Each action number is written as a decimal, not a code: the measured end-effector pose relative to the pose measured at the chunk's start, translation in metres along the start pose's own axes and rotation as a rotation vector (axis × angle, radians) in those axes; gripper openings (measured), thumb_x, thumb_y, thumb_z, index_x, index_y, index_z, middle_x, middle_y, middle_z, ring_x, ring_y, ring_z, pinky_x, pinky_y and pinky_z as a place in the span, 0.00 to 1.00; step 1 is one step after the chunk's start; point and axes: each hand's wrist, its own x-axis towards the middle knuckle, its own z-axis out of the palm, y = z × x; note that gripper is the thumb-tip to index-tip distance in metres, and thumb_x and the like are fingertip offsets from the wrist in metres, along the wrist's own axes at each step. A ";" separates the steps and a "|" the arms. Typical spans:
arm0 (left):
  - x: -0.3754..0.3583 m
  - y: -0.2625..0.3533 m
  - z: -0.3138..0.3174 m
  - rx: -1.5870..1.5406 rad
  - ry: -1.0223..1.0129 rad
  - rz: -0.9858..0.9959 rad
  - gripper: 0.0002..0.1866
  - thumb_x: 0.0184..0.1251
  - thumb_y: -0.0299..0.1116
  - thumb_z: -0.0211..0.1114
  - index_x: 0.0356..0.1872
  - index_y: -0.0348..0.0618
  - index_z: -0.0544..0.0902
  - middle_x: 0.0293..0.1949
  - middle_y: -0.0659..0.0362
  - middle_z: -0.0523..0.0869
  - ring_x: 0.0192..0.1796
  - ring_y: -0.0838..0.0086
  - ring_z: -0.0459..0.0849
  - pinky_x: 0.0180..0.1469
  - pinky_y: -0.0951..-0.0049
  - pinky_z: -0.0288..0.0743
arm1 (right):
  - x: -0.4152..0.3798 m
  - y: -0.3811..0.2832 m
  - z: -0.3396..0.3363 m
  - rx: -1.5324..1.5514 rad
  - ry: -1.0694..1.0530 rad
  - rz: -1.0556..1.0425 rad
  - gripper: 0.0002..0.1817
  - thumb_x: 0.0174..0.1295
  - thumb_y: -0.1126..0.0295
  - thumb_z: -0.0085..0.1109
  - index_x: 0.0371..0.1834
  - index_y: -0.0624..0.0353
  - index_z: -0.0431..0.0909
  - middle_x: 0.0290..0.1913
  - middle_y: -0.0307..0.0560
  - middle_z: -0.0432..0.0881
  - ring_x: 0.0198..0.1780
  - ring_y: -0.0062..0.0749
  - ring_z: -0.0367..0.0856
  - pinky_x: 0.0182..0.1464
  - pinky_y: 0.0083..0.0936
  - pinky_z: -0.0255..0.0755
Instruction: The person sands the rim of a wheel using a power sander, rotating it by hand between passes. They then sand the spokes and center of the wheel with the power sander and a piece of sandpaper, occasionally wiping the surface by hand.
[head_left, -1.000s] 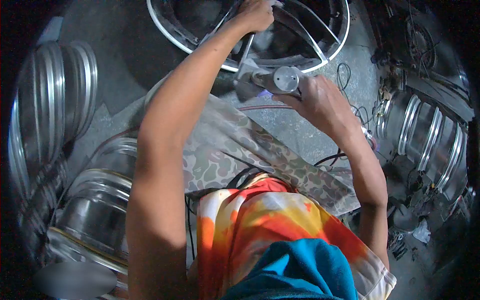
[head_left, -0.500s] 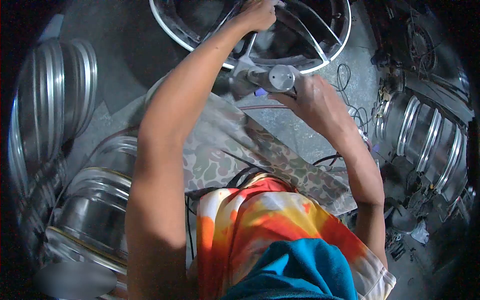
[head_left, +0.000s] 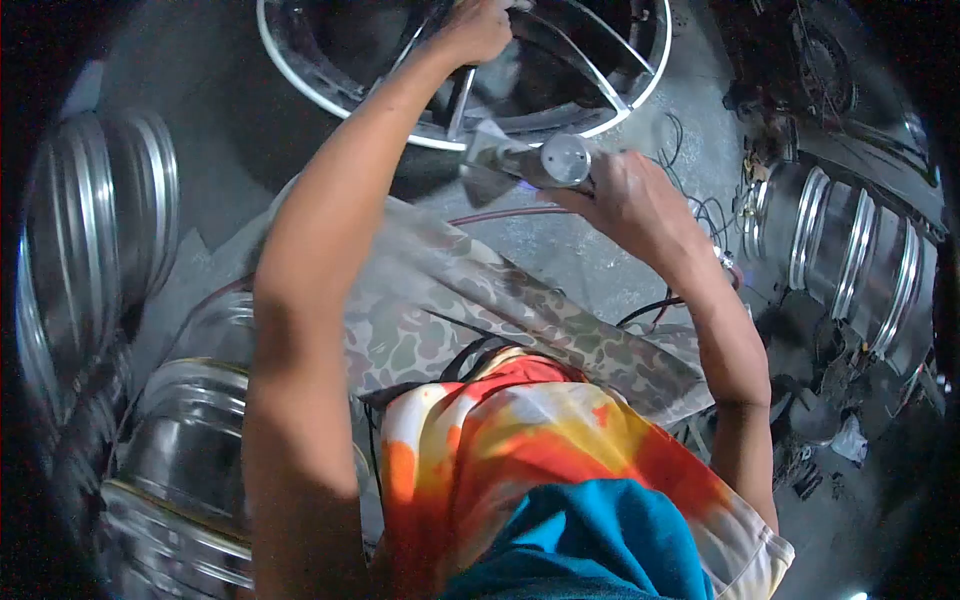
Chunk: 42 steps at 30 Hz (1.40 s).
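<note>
That wheel rim [head_left: 300, 85] up top is bare metal, its edge bright and glossy. The tool [head_left: 545, 160] looks like brushed metal with a smooth, shiny round end cap. The rims [head_left: 850, 265] stacked on the right are polished and mirror-like (same for the barrel-shaped ones [head_left: 180, 440] at lower left). The camo cloth [head_left: 480, 300] is matt, and the floor [head_left: 590, 260] is rough grey concrete.
</note>
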 end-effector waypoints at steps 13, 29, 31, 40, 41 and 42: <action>-0.001 0.008 -0.013 0.042 0.009 0.022 0.21 0.68 0.23 0.52 0.58 0.48 0.85 0.67 0.38 0.74 0.72 0.41 0.67 0.76 0.45 0.61 | -0.032 0.124 -0.025 -0.154 0.079 0.205 0.25 0.61 0.52 0.77 0.41 0.68 0.88 0.24 0.58 0.84 0.22 0.42 0.78 0.31 0.41 0.73; -0.004 0.013 -0.029 -0.012 -0.066 -0.068 0.21 0.70 0.23 0.52 0.60 0.51 0.84 0.70 0.38 0.71 0.74 0.40 0.65 0.77 0.47 0.61 | 0.003 0.097 -0.040 -0.131 -0.056 0.015 0.31 0.57 0.46 0.79 0.33 0.72 0.86 0.23 0.61 0.84 0.23 0.47 0.83 0.28 0.41 0.75; -0.003 0.013 -0.026 0.013 -0.082 -0.092 0.22 0.70 0.23 0.52 0.60 0.52 0.84 0.71 0.38 0.70 0.74 0.40 0.65 0.77 0.47 0.61 | 0.007 0.107 -0.040 -0.049 0.030 -0.114 0.32 0.56 0.46 0.79 0.31 0.73 0.84 0.22 0.61 0.83 0.22 0.49 0.81 0.28 0.42 0.74; -0.003 0.014 -0.027 0.012 -0.098 -0.090 0.22 0.70 0.23 0.52 0.61 0.51 0.84 0.71 0.38 0.70 0.75 0.40 0.64 0.77 0.46 0.60 | 0.009 0.088 -0.051 -0.184 -0.071 -0.047 0.27 0.59 0.46 0.75 0.35 0.65 0.86 0.26 0.61 0.85 0.31 0.59 0.87 0.36 0.48 0.77; -0.004 0.013 -0.027 0.012 -0.097 -0.095 0.22 0.70 0.23 0.52 0.61 0.51 0.84 0.71 0.38 0.70 0.75 0.40 0.64 0.77 0.46 0.60 | 0.010 0.085 -0.052 -0.212 -0.094 -0.039 0.28 0.59 0.45 0.75 0.35 0.65 0.86 0.26 0.61 0.85 0.32 0.60 0.87 0.36 0.48 0.78; -0.004 0.010 -0.026 0.015 -0.092 -0.082 0.22 0.70 0.23 0.52 0.61 0.50 0.83 0.71 0.38 0.70 0.75 0.40 0.64 0.77 0.46 0.60 | 0.009 0.087 -0.052 -0.212 -0.097 -0.041 0.28 0.59 0.45 0.75 0.35 0.65 0.86 0.26 0.61 0.85 0.32 0.60 0.87 0.36 0.48 0.78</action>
